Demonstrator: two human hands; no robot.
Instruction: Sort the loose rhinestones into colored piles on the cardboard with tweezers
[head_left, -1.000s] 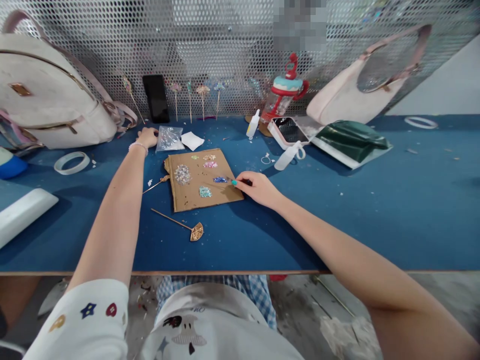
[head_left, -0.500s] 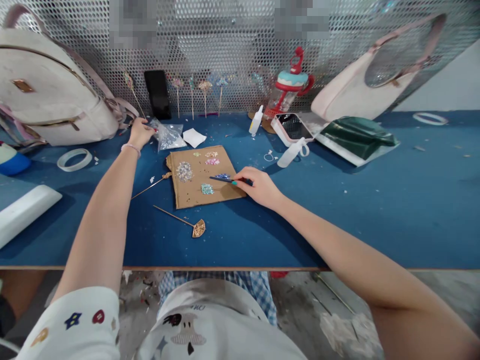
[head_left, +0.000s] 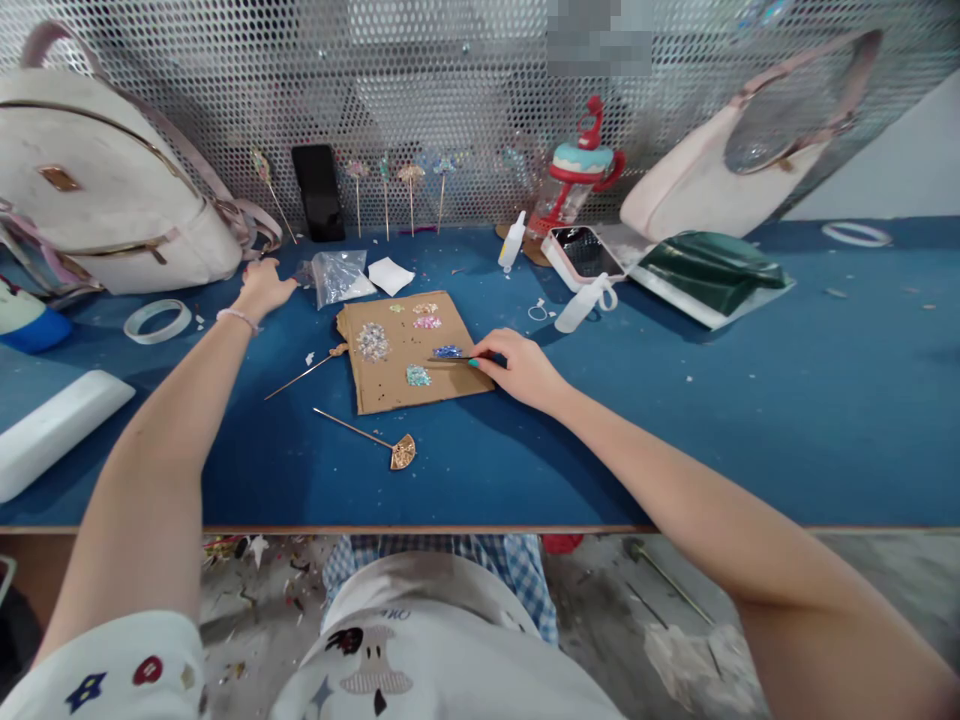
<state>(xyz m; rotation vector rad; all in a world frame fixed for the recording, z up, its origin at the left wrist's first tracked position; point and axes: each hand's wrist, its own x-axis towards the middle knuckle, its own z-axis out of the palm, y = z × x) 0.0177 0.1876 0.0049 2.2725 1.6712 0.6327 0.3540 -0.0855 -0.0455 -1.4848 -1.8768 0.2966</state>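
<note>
One blue table (head_left: pixel 750 420) bears everything, arranged about a cardboard sheet (head_left: pixel 394 400). A pale backpack (head_left: pixel 112 190) stands behind and left of the cardboard; a pale handbag (head_left: pixel 679 190) leans behind and right. The cardboard itself seems to serve as a tray, keeping small heaps apart by colour. Behind its left corner, the left hand (head_left: pixel 264 288) spreads slightly, palm down; whether it holds anything, I cannot tell. At the cardboard's right edge, the right hand (head_left: pixel 517 372) pinches narrowly on a thin dark tool (head_left: pixel 448 361), its slim reach probably suited to tiny pieces. A clear plastic bag (head_left: pixel 341 277) lies behind the cardboard, just beside the left hand. Before it lies a fan-headed stick (head_left: pixel 403 452). Smallest are the blue pieces (head_left: pixel 448 351), on the cardboard beside the tool.

The table's front edge runs well before the cardboard, leaving the forearms some room. Wide tabletop with stray scraps stretches to its right; behind-left, the backpack hems in the left hand.
</note>
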